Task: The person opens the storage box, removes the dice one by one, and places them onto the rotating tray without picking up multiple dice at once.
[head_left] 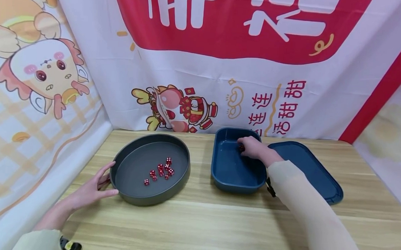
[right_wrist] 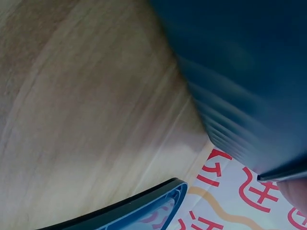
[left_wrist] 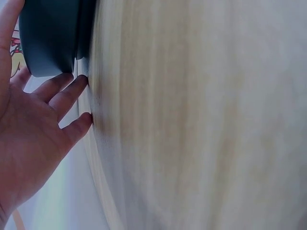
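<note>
- At the lower left of the head view, the left hand (head_left: 95, 187) lies with fingers straight and spread against the outer wall of the round grey tray (head_left: 123, 196); the left wrist view shows the fingertips (left_wrist: 81, 84) touching that wall, gripping nothing.
- The round grey tray stands on the wooden bench (head_left: 196, 221), left of centre, with a loose cluster of small red dice (head_left: 160, 171) on its floor.
- Just right of centre stands the deep blue box (head_left: 218, 170), near the tray but apart from it.
- The right hand (head_left: 251, 146) reaches into the far part of the blue box, fingers curled around a red die (head_left: 241, 148).
- The flat blue lid (head_left: 319, 178) lies on the bench at the right, just beside the box and partly behind the right sleeve.
</note>
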`<state>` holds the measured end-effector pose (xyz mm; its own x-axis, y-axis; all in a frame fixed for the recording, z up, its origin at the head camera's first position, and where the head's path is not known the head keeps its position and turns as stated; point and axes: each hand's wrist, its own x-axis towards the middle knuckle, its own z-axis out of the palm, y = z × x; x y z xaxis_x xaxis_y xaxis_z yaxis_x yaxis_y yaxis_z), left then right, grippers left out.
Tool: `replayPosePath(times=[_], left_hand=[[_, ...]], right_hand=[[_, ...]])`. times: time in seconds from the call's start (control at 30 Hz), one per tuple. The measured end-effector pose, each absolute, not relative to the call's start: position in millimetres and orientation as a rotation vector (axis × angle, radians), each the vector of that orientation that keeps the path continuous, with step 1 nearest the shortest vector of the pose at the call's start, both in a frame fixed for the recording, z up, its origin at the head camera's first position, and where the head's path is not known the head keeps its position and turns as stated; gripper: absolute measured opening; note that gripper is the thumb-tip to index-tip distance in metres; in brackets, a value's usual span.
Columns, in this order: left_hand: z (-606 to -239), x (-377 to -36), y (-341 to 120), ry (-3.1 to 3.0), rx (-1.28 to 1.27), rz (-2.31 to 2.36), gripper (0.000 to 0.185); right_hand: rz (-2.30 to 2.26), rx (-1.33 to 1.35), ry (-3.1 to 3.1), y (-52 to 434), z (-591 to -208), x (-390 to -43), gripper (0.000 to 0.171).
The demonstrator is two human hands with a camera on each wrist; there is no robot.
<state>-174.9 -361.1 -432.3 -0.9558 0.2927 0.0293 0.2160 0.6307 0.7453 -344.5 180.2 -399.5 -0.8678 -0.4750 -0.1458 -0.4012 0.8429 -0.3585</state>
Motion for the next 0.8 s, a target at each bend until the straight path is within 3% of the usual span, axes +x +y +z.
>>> replayPosePath(times=[0.47,0.8], left_hand=[[-431.7,-176.3,-358.9,2.759,0.458,1.222,0.097],[-431.3,-176.1,-360.1,2.772,0.468,1.209,0.096]], right_hand=[[-0.448,-0.822,2.773,175.4,-405.7,-347.2,0.019],[-0.558,-0.857,2.785,174.1,-397.1,-343.0,0.016]])
